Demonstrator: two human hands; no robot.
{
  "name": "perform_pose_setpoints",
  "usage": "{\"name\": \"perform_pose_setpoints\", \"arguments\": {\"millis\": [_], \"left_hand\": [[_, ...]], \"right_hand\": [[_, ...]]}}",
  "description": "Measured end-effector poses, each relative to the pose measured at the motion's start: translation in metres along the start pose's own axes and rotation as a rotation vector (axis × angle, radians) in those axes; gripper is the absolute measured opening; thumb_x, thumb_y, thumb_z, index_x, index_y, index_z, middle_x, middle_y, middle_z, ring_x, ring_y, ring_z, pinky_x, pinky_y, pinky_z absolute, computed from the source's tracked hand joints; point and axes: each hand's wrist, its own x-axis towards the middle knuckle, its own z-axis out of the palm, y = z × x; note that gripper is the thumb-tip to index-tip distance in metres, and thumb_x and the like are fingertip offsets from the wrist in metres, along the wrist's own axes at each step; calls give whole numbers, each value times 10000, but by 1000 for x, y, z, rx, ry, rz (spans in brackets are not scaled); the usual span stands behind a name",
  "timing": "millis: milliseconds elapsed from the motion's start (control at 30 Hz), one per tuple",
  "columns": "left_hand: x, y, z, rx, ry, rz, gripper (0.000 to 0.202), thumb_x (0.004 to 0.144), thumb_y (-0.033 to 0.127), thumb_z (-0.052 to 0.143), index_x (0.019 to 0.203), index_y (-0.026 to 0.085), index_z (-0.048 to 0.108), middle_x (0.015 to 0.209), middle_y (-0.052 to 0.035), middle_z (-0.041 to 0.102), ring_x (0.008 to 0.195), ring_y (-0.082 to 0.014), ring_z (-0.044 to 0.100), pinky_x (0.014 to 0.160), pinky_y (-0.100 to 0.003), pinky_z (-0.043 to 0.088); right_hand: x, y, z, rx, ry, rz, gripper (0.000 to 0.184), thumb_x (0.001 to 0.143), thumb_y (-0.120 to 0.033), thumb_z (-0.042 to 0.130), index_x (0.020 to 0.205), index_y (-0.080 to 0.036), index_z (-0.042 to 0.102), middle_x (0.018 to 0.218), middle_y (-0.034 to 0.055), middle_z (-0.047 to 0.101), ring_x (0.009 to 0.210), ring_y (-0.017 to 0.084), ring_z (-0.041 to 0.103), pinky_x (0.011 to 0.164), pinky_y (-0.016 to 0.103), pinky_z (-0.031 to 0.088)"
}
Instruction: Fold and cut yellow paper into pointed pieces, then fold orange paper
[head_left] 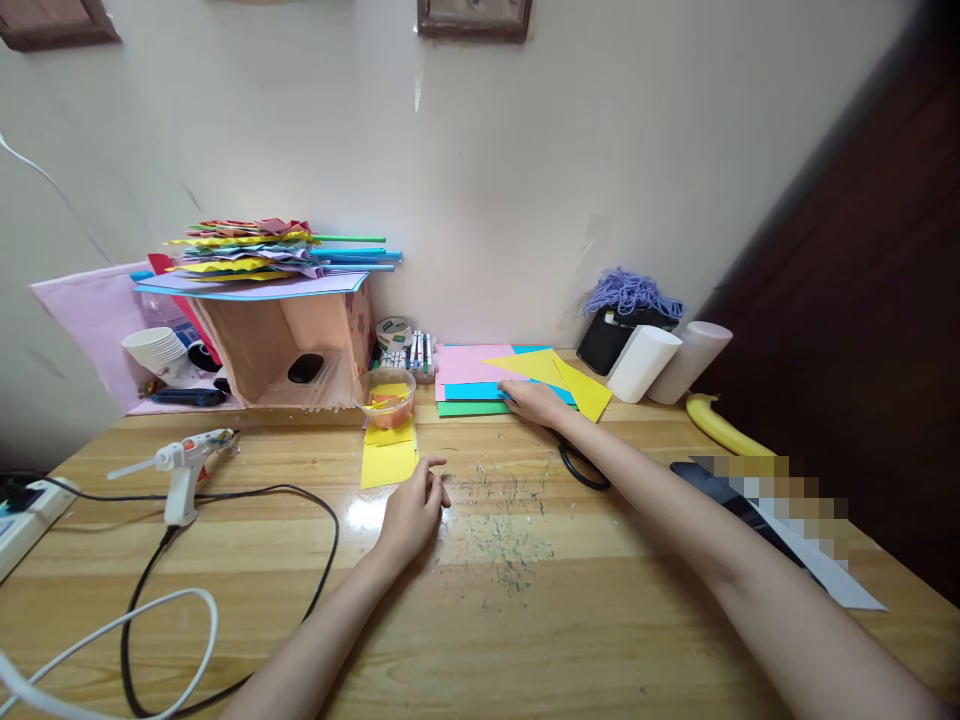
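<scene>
At the back of the table lies a stack of coloured paper, with a pink sheet (469,363), a blue sheet (469,391), a green sheet (469,408) and yellow pieces (581,385). My right hand (534,402) reaches forward to this stack, its fingers closed on the front edge of the blue sheet. My left hand (412,510) rests on the wood, fingers loosely bent and apart, holding nothing. Just beyond it are yellow paper pieces (388,466) and a clear round tub (388,398) with paper scraps inside.
On the left stand a white glue gun (182,475) with its black cord (330,530) and a power strip (30,525). A cardboard box (360,330) carries stacked folded paper. Paper rolls (645,363), a black holder (602,340) with purple yarn, and a banana (724,425) are at right.
</scene>
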Motion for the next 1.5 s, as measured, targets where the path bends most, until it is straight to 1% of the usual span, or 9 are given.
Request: {"name": "perform_pose_setpoints", "arguments": {"millis": [133,333,533,767,1000,1133,1300,1433,1500], "left_hand": [[1,-1,1,4,-5,6,300,847,251,328,1118,230,457,681,29,627,671,-147,575,636,-239,375],[0,1,0,7,-15,1,302,846,250,324,1120,226,450,687,27,626,680,-146,575,652,-247,382],[0,1,0,3,-12,8,309,844,245,320,1119,215,456,684,20,627,671,-147,575,659,-251,390],[1,0,1,7,-6,-4,306,840,252,334,1114,218,467,684,19,631,679,-150,581,656,-248,386],[0,1,0,22,-12,-2,317,842,257,325,1126,213,459,694,14,631,684,-151,579,646,-250,379],[1,-1,1,27,-9,4,315,842,261,326,1123,215,461,699,16,632,679,-149,578,644,-251,382],[1,-1,1,26,-10,4,316,843,258,327,1129,216,455,701,14,631,684,-151,585,649,-251,389],[1,1,0,21,-13,-7,308,844,260,332,1121,215,460,701,13,634,691,-152,590,663,-253,394],[1,1,0,20,-8,-16,306,842,261,338,1115,213,467,697,12,636,692,-152,593,667,-251,395]], "right_hand": [[4,7,-1,62,59,107,173,844,-211,458,960,-207,586,935,70,672,818,196,617,693,267,420],[18,19,5,217,135,276,109,791,-192,545,843,-164,637,873,73,692,788,165,630,697,240,451],[21,26,14,381,164,351,99,745,-207,581,774,-153,659,813,64,703,747,161,642,672,248,481],[13,25,17,495,194,338,127,736,-245,570,762,-157,658,811,58,701,751,165,642,680,260,489],[4,22,10,509,193,275,144,720,-286,590,739,-160,658,795,52,696,754,169,636,703,265,478],[0,21,10,488,194,212,154,717,-297,605,784,-166,650,815,43,691,781,161,634,735,265,471],[-1,23,13,437,194,168,155,749,-294,580,836,-174,625,854,38,686,807,158,635,748,275,476],[-1,23,12,346,189,148,142,800,-271,523,878,-178,597,872,37,678,808,155,633,731,268,480],[-2,21,12,274,190,144,166,822,-244,492,956,-185,571,902,42,668,820,166,627,722,280,477]]}}
